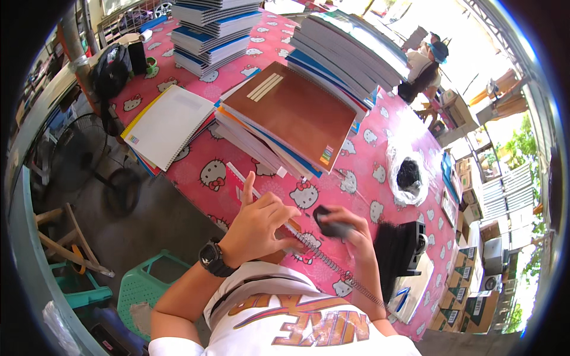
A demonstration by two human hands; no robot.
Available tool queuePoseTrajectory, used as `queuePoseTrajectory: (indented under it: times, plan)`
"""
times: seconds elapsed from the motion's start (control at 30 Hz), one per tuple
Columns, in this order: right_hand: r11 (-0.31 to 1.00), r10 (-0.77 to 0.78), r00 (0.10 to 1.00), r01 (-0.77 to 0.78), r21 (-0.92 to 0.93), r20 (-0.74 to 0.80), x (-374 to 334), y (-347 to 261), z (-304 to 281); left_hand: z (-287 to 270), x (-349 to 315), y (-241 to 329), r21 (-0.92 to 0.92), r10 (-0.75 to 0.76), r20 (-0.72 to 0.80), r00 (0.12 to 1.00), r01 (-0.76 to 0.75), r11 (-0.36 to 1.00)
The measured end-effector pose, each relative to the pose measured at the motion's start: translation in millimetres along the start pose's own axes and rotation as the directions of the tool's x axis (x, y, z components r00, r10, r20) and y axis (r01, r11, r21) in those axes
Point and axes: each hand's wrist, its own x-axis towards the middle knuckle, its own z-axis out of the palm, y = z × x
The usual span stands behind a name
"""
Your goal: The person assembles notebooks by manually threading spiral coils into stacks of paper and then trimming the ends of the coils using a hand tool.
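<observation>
My left hand (264,222), with a black watch (215,258) on its wrist, closes around the edge of a thin notebook (238,173) held close to my body. Its index finger stretches along the notebook's white edge; the hand hides most of the rest. From beside my left thumb a long dark spiral binding coil (332,264) runs down to the right, past my right forearm. My right hand (350,228), blurred by motion, grips a dark rounded object (326,221) just right of the notebook. What kind of object it is, I cannot make out.
Ahead rises a stack of notebooks topped by a brown cover (288,110), with taller stacks (211,44) behind. A white-covered notebook (169,127) lies left. On the right are a plastic bag (408,181) and a bundle of black coils (395,255). A green stool (145,291) stands lower left.
</observation>
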Motion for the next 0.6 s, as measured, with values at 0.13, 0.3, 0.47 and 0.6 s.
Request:
queuePoseTrajectory:
  times: [0.13,0.3,0.47,0.6]
  plan:
    - [0.927,0.057,0.998,-0.039,-0.373,0.038,16,-3,11,2,-3,1,-0.055,-0.044,-0.002,0.999,0.044,0.998]
    - [0.975,-0.127,0.963,0.166,-0.150,0.239,11,-12,24,1,-8,-2,-0.057,-0.048,0.018,0.999,0.049,0.997]
    - [0.988,-0.135,0.976,0.121,0.093,0.170,12,-12,21,-4,-8,-1,-0.071,-0.049,0.086,0.995,0.056,0.996]
    - [0.801,0.042,0.995,-0.086,-0.592,-0.088,36,6,18,-8,-7,-11,-0.070,0.005,-0.015,1.000,-0.006,0.998]
